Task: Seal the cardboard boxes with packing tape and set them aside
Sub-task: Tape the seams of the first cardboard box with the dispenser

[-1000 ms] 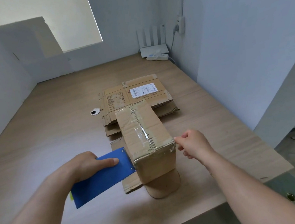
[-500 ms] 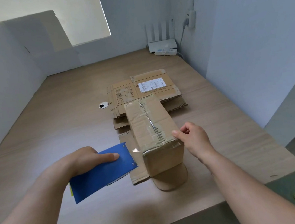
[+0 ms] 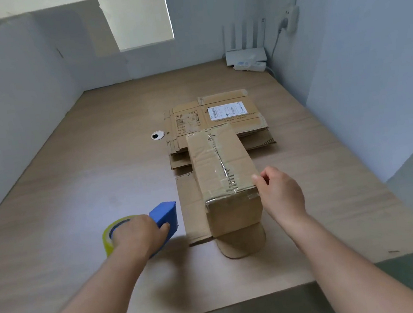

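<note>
One taped box (image 3: 223, 164) is sitting mid-counter (image 3: 76, 197) on flattened cartons (image 3: 221, 118). Left grip (image 3: 138, 235) is clasping the tape dispenser (image 3: 164, 214) beside it, likely keeping it clear. Right grip (image 3: 280, 194) is curling at the box's near-right edge, probably steadying it; can't tell if it's pinching.

A closed brown box (image 3: 223, 169) stands lengthwise at frame centre, clear tape (image 3: 220, 160) along its top seam, on a flat cardboard sheet (image 3: 191, 209). Flattened boxes (image 3: 221, 118) lie stacked behind it. Lower left sits the blue tape dispenser (image 3: 164, 214) with a yellowish roll (image 3: 108, 238).
</note>
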`<state>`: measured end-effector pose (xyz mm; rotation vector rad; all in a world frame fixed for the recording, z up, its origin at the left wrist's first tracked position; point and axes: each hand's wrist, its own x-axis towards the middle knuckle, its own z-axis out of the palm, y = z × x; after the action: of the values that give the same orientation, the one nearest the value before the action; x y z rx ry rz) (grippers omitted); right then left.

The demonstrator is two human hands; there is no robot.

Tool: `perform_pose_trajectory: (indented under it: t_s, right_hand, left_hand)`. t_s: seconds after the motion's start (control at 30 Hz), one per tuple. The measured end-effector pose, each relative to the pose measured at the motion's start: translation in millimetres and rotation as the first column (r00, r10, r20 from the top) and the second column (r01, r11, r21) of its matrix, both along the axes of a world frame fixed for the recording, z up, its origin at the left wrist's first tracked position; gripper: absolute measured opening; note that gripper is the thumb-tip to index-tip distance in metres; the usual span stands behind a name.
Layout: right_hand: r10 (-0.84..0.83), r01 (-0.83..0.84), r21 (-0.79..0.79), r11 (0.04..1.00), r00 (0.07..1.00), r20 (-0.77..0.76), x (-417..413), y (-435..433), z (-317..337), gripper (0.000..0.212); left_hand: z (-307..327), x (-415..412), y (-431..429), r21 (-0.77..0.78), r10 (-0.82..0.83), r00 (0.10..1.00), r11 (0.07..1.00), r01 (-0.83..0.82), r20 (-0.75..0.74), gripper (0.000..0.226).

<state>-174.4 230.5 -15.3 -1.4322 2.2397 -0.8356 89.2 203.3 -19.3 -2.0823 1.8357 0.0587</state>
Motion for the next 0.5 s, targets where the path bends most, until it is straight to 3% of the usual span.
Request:
perform_pose_trajectory:
  t_s: [0.2, 0.33, 0.4, 0.5]
  right_hand:
    - [0.096, -0.094, 0.03, 0.995, 0.99, -0.1, 20.3, 10.4, -5.2, 0.035]
    - [0.106, -0.095, 0.11, 0.989, 0.989, -0.1, 13.9, 5.7, 3.1, 0.038]
    - [0.095, -0.084, 0.142, 0.986, 0.993, -0.073, 14.3, 4.6, 10.5, 0.043]
    - [0.077, -0.064, 0.212, 0.975, 0.995, -0.058, 19.3, -4.0, 19.8, 0.074]
  left_hand:
    - [-48.6, 18.8, 14.1, 0.035, 0.113, 0.982, 0.993, -0.109, -0.151, 0.041]
    - [-31.2, 13.1, 20.1, -0.006, 0.126, 0.961, 0.991, -0.132, -0.244, 0.05]
    - [-6.8, -9.3, 19.3, -0.106, 0.081, 0.849, 0.982, -0.159, -0.523, 0.056]
    - [27.3, -60.1, 13.5, -0.193, -0.099, 0.568, 0.975, -0.108, -0.817, 0.064]
